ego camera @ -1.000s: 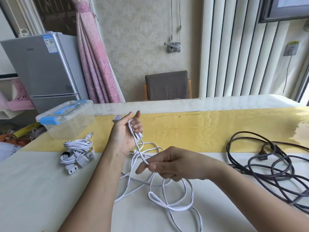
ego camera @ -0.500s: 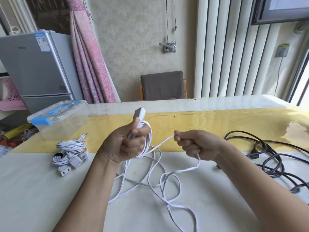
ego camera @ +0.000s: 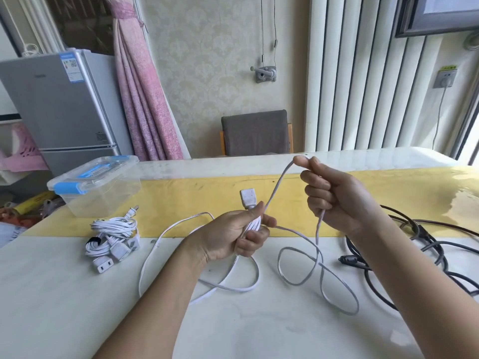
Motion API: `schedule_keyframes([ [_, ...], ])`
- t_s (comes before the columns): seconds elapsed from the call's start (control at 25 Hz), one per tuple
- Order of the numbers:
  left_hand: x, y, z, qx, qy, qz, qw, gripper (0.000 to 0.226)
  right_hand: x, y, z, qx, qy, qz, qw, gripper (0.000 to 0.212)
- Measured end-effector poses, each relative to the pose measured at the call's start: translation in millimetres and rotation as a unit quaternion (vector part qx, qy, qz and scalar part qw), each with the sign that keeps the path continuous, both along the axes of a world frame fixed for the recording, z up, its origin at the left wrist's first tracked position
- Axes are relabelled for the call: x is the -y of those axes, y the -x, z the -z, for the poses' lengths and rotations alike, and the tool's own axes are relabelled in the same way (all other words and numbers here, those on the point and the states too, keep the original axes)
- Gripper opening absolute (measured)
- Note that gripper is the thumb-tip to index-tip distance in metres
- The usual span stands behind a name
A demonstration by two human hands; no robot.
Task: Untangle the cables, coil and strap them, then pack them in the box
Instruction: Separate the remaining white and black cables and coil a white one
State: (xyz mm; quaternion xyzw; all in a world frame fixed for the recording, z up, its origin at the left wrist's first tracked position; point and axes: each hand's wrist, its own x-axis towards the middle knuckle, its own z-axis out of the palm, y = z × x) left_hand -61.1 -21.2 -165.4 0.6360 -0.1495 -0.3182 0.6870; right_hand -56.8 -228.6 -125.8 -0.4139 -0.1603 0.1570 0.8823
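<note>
As the right hand (ego camera: 337, 198) had risen higher than a moment before, drawing the white cable (ego camera: 318, 268) taut in its fist, the left hand (ego camera: 233, 237) gripped the gathered loops. Slack lay on the table (ego camera: 77, 307), so another loop looked ready.

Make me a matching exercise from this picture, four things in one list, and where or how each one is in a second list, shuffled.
Things:
1. loose white cable
2. strapped white bundle
3. black cable
4. plastic box

States:
A. lid on, far left on the table
B. gripped by the left hand and the right hand
C. lying uncoiled at the table's right
D. coiled, lying just in front of the box

Pairs: 1-B, 2-D, 3-C, 4-A
</note>
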Motion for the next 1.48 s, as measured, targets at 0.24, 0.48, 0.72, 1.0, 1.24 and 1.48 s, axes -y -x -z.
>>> schedule_keyframes([
  [0.24, 6.5, -4.0, -2.8, -0.02, 0.019, -0.114, 0.993, 0.063, -19.7, 13.3, 7.8, 0.126, 0.127, -0.078, 0.981, 0.031],
  [0.48, 1.2, -10.4, -7.2, -0.003, 0.141, -0.22, 0.965, 0.049, -45.5, 27.0, 24.6, 0.222, 0.325, -0.215, 0.894, 0.035],
  [0.72, -9.4, -6.9, -14.8, -0.055, 0.351, -0.187, 0.916, 0.011, -41.1, 25.3, 27.0, 0.247, 0.504, -0.239, 0.792, 0.034],
  [1.0, -27.7, 6.8, -20.9, -0.126, 0.353, 0.088, 0.923, 0.03, -17.7, 3.7, 32.2, 0.187, 0.491, -0.265, 0.808, 0.022],
  [1.24, -33.1, 9.3, -18.0, -0.075, 0.219, 0.253, 0.94, 0.032, 12.1, -10.0, 26.7, 0.128, 0.479, -0.036, 0.867, 0.014],
  [1.48, -25.8, 12.4, -15.6, 0.021, -0.044, 0.259, 0.965, 0.033, 17.8, -15.0, 20.7, 0.046, 0.325, 0.039, 0.944, 0.042],
])
